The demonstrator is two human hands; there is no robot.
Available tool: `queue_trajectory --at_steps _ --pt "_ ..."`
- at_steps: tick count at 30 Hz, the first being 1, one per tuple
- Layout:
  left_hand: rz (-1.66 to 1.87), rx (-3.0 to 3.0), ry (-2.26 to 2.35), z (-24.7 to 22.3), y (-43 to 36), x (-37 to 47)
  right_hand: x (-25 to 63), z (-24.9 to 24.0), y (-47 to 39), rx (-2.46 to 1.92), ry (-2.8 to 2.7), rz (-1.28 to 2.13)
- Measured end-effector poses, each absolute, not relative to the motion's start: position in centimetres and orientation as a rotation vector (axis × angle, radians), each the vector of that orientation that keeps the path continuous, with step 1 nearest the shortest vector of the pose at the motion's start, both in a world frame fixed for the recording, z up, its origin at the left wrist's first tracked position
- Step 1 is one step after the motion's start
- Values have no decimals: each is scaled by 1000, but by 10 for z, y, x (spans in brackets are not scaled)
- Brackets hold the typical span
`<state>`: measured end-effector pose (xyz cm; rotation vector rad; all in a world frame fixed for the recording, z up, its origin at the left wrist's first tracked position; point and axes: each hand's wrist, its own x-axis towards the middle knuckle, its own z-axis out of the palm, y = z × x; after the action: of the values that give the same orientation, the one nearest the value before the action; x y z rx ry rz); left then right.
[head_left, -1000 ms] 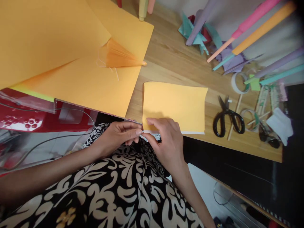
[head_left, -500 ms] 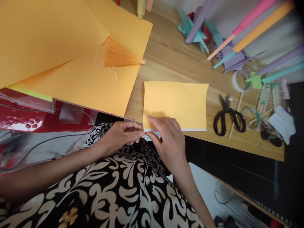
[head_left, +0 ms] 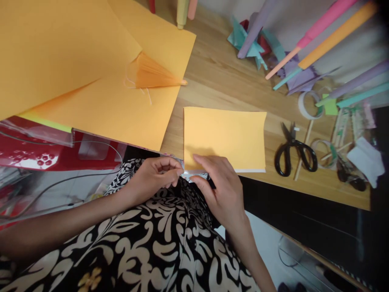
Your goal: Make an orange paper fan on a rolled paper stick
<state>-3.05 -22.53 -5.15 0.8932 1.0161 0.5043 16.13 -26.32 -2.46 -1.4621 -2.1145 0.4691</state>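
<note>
A small yellow-orange paper sheet [head_left: 225, 134] lies at the front edge of the wooden table, with a white strip [head_left: 251, 170] along its near edge. My right hand [head_left: 219, 182] rests its fingers on the sheet's near part, the thumb held apart from them below the edge. Just off the sheet's near left corner, my left hand [head_left: 161, 172] has its fingers curled and thumb pressed to them; anything between them is too small to make out.
Large yellow sheets [head_left: 127, 117] cover the left side, with an orange paper tassel [head_left: 152, 73] on them. To the right lie black scissors [head_left: 293, 148], a wooden stick [head_left: 304, 150] and tape rolls [head_left: 310, 105]. Coloured paper tubes [head_left: 337, 34] slant across the upper right.
My right thumb has come away from my left fingertips, and my right hand has shifted slightly right. The small sheet's left side now looks flatter. The whole view has moved slightly.
</note>
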Motion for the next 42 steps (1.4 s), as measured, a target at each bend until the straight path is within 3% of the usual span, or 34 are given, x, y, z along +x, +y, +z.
queue_trajectory --at_steps 9,18,22,34,42 --pt "317 890 971 -67 -229 -39 226 9 -198 -1670 -2116 112" --pt "235 892 938 -66 -226 -33 248 5 -113 -1631 -2582 398" --pt "208 930 913 -61 -220 -31 243 12 -113 -1760 -2641 479" --pt "200 853 863 -73 -214 -34 274 34 -155 -1904 -2545 212" --pt "245 843 868 -71 -216 -36 272 12 -136 -1818 -2485 232"
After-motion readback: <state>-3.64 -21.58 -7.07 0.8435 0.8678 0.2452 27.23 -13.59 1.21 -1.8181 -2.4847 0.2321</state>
